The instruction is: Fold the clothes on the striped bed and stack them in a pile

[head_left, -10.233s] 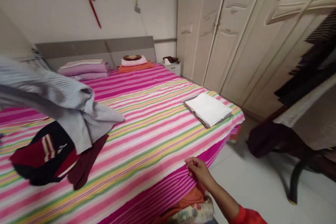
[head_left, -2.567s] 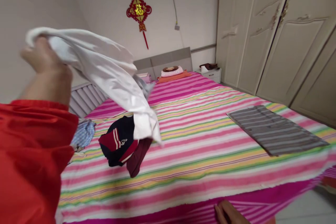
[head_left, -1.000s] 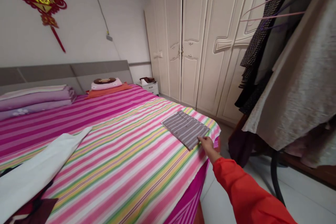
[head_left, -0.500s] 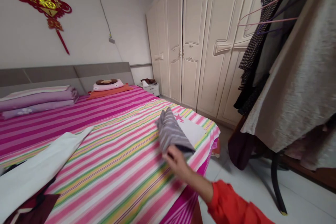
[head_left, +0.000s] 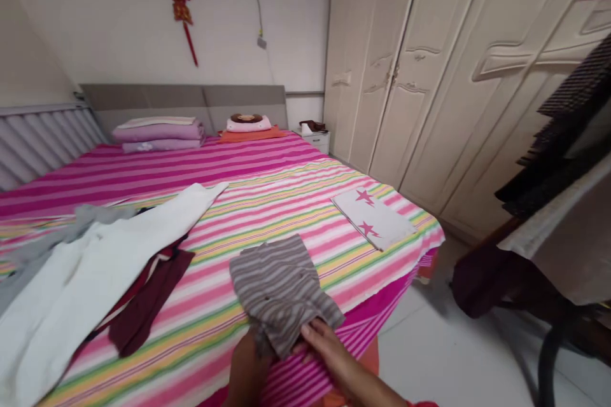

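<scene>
A grey striped garment, partly folded and rumpled, lies at the bed's near edge. My right hand grips its lower right edge, thumb on top and the other fingers underneath. At the lower left edge is my left hand, closed on the cloth, its fingers mostly hidden by the fabric. Beyond, to the right, a folded white garment with pink stars lies flat. Left of my hands, white trousers are spread over dark red clothing and a grey garment.
A striped sheet covers the near part of the bed. Folded purple bedding and a pillow rest by the headboard. On the right are a cream wardrobe and hanging clothes.
The grey striped garment has come away from the star-patterned one, nearer to me and leftward. My left hand has entered view and holds it too. The view has turned left.
</scene>
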{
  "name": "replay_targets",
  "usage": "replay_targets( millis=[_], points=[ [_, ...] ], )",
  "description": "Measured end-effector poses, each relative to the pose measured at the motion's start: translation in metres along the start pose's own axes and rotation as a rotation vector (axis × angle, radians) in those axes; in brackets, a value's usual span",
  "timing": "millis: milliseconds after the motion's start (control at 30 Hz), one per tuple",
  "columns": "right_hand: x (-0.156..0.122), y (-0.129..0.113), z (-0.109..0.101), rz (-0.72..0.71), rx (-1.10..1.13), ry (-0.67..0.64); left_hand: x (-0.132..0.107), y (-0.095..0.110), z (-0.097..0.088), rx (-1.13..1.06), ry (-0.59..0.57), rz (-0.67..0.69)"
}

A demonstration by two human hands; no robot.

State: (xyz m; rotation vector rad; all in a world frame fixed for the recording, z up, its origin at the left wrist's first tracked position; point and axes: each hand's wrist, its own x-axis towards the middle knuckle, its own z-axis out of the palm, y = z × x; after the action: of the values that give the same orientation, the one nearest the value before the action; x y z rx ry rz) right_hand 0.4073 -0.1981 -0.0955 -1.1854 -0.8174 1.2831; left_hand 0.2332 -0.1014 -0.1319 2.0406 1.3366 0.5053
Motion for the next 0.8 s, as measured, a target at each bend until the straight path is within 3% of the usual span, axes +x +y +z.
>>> replay_targets(
  millis=[67, 200, 333, 433, 533, 600, 700, 800],
  points=[
    [0.003, -0.012, 0.003, 0.027, -0.029, -0.018, -0.006, 0.003, -0.003, -0.155, 0.051, 0.035],
    [0.005, -0.028, 0.021, -0.092, -0.122, -0.151, -0.017, 0.010, -0.002, -0.416, 0.146, -0.058],
    [0.005, -0.047, 0.029, 0.000, -0.306, -0.157, -0.020, 0.029, -0.011, -0.572, 0.036, -0.061],
    [0.008, -0.086, 0.013, 0.005, -0.270, -0.129, -0.019, 0.044, -0.045, -0.615, 0.073, -0.108],
    [0.016, -0.132, -0.021, -0.187, 0.045, 0.055, -0.019, 0.045, -0.094, -0.604, 0.362, -0.215],
    [0.022, -0.147, -0.048, -0.276, 0.249, 0.179, -0.022, 0.036, -0.121, -0.611, 0.503, -0.255],
    [0.023, -0.128, -0.078, -0.170, 0.504, 0.320, -0.034, 0.007, -0.130, -0.570, 0.462, -0.287],
    [0.014, -0.073, -0.090, 0.071, 0.740, 0.341, -0.059, -0.032, -0.105, -0.451, 0.294, -0.317]
  ],
)
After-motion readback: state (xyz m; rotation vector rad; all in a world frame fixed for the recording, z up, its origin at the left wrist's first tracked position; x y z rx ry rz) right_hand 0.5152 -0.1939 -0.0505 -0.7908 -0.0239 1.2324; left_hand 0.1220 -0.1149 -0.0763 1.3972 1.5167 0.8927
